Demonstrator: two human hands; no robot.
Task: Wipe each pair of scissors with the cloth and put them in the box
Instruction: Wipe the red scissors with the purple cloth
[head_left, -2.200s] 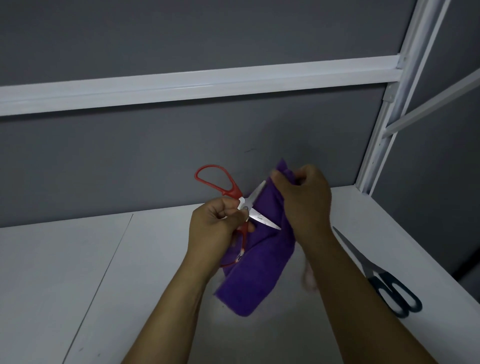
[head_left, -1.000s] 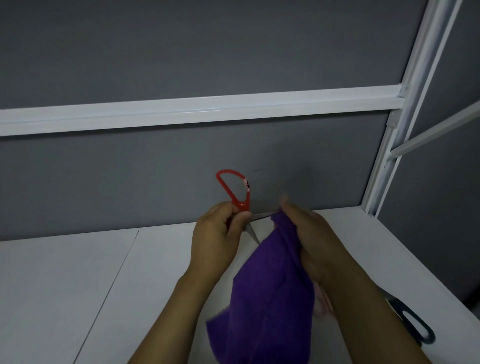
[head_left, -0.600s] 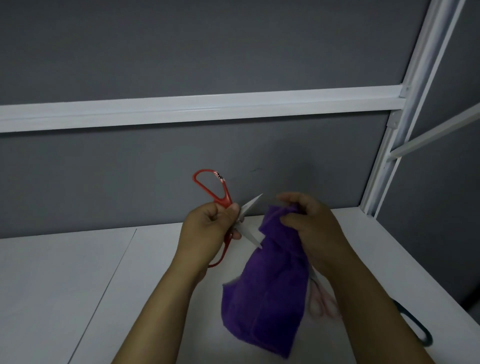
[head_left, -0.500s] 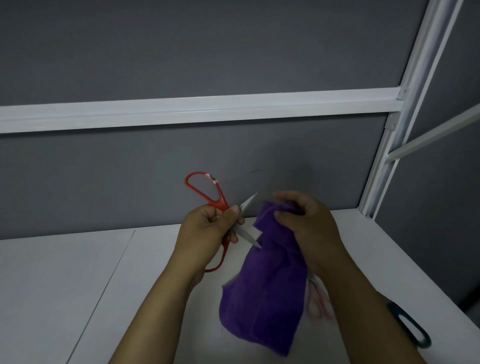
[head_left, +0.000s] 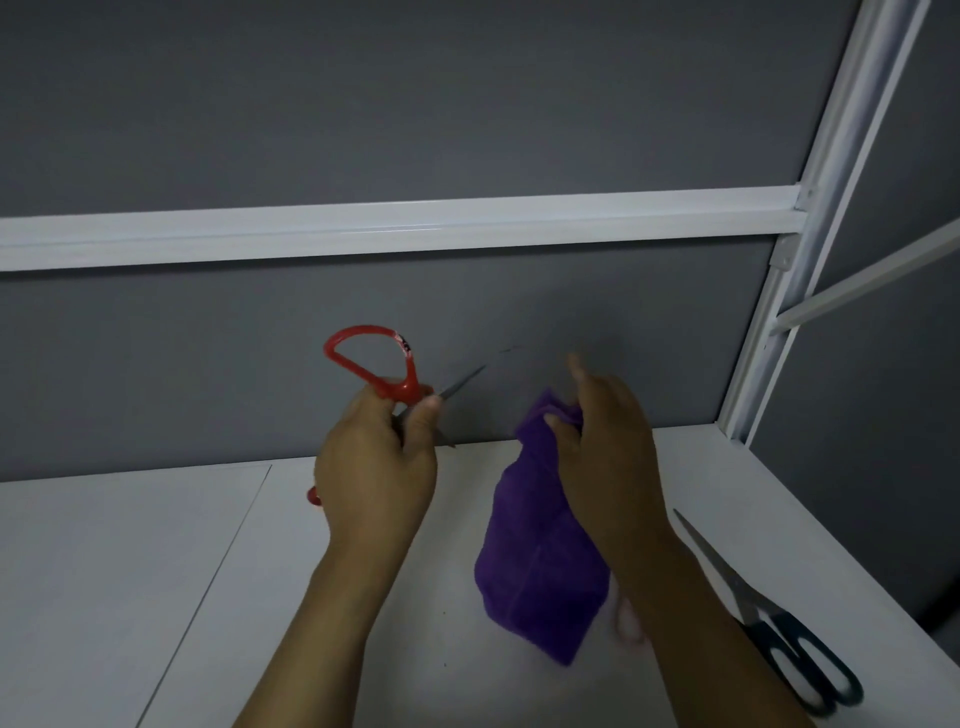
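My left hand (head_left: 375, 470) grips the red-handled scissors (head_left: 382, 374) near the pivot, held up above the white table (head_left: 130, 571). One red loop sticks up, and the blades are spread open, pointing right. My right hand (head_left: 605, 447) pinches the top of the purple cloth (head_left: 540, 561), which hangs down to the right of the blades, apart from them. A pair of dark-handled scissors (head_left: 769, 618) lies on the table at the right. Under my right forearm a pink-handled pair (head_left: 628, 621) shows only partly. No box is in view.
A grey wall with a white horizontal rail (head_left: 395, 231) stands behind the table. A white upright post (head_left: 810, 228) marks the back right corner. The table's right edge runs close past the dark-handled scissors.
The cloth has come off the blades and moved right with my right hand. My left hand has tilted the red scissors, so the blades now point right and up.
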